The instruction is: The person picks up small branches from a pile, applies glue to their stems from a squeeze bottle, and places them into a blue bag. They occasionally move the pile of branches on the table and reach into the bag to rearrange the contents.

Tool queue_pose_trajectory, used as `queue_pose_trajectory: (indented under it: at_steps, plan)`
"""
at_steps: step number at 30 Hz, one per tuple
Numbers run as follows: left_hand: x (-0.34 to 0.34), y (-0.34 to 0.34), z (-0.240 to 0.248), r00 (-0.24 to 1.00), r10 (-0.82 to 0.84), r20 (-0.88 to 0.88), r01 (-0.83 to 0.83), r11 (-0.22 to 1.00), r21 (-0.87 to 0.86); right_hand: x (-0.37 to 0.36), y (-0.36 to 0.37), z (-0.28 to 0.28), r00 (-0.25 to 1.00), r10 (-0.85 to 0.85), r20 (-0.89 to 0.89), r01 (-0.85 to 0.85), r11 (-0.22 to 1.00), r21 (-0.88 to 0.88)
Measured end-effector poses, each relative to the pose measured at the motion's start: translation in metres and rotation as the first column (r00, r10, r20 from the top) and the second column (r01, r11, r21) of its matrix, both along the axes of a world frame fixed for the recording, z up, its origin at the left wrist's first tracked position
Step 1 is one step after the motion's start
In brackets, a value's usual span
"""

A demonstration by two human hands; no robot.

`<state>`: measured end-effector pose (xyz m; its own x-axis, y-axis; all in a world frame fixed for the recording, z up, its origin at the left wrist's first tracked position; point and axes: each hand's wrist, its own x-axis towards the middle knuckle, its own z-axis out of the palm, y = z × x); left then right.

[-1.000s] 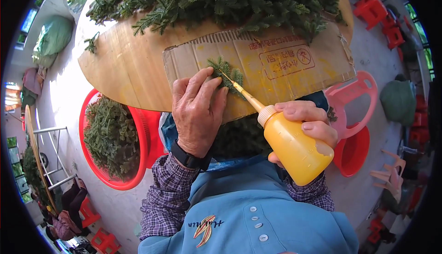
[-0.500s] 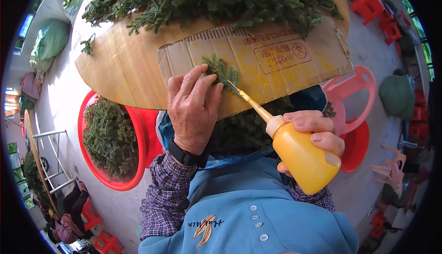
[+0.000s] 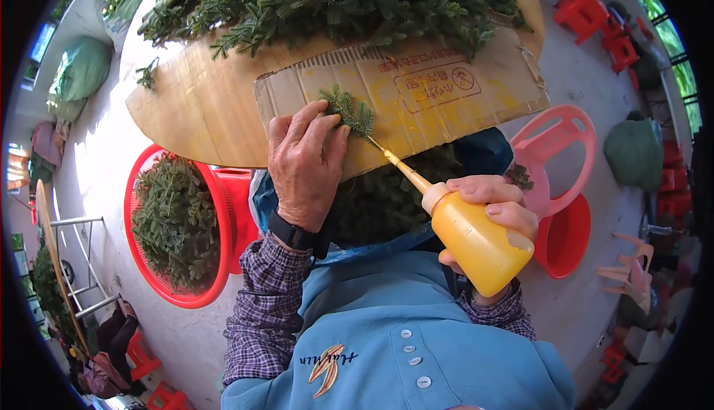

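Note:
A small green fir sprig (image 3: 349, 111) lies on the flattened cardboard (image 3: 291, 89) at the table's near edge. My left hand (image 3: 303, 168), fingertips pressed together, pins it by its left side. In my right hand (image 3: 502, 205) is a yellow squeeze bottle (image 3: 476, 245), tilted with its long thin nozzle up and to the left. The tip of the nozzle meets the sprig's lower right end, near its stem. Yellow smears mark the cardboard around it. Beyond the cardboard, a large heap of fir sprigs (image 3: 335, 12) covers the far part of the round wooden table (image 3: 204, 105).
Left of me stands a red basket (image 3: 225, 239) full of greenery. Below the table edge, a blue bag (image 3: 487, 159) holds more greenery. A pink chair (image 3: 581, 153) and a red bucket (image 3: 567, 243) are at right. Someone else (image 3: 111, 343) is at lower left.
The bottle and my right hand have shifted slightly left and up. Its nozzle tip has slid from the sprig's leaves to its stem end. My left hand still pins the sprig.

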<state>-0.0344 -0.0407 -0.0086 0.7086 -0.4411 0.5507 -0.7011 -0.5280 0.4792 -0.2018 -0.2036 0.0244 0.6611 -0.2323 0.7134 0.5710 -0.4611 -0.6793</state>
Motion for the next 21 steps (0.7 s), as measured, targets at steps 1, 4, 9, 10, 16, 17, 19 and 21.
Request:
queue_pose_trajectory:
  at_steps: [1,4,9,10,16,17,19,21]
  plan:
    - [-0.001,0.0,0.0,1.0,-0.002,0.005,0.002,1.0,-0.006,-0.001,-0.001,0.0,1.0,0.002,0.002,-0.002,1.0,-0.004]
    - [-0.001,0.002,-0.001,1.0,0.001,0.002,-0.001,1.0,-0.013,-0.005,-0.001,-0.001,1.0,0.009,0.015,-0.009,1.0,-0.004]
    - [0.0,0.002,0.004,0.999,-0.005,0.037,0.007,0.999,-0.048,-0.02,-0.006,0.004,1.0,-0.031,-0.002,0.031,0.999,0.017]
    - [-0.003,0.006,0.007,0.999,-0.029,0.034,0.031,0.997,-0.069,-0.023,-0.009,0.005,0.998,-0.054,-0.015,0.054,0.998,0.023]
    - [-0.042,0.029,0.042,0.981,-0.191,0.027,0.192,0.978,-0.082,-0.043,-0.03,0.017,0.987,-0.156,-0.026,0.157,0.988,0.011]
    - [-0.049,0.031,0.042,0.96,-0.277,-0.028,0.277,0.961,-0.016,-0.044,-0.033,0.017,0.985,-0.17,-0.033,0.171,0.985,0.024]
    - [-0.046,0.032,0.046,0.935,-0.346,-0.078,0.35,0.935,0.052,-0.043,-0.035,0.016,0.985,-0.171,-0.03,0.173,0.984,0.041]
    - [-0.036,0.034,0.051,0.901,-0.402,-0.164,0.414,0.909,0.043,-0.039,-0.038,0.014,0.984,-0.173,-0.049,0.175,0.983,0.048]
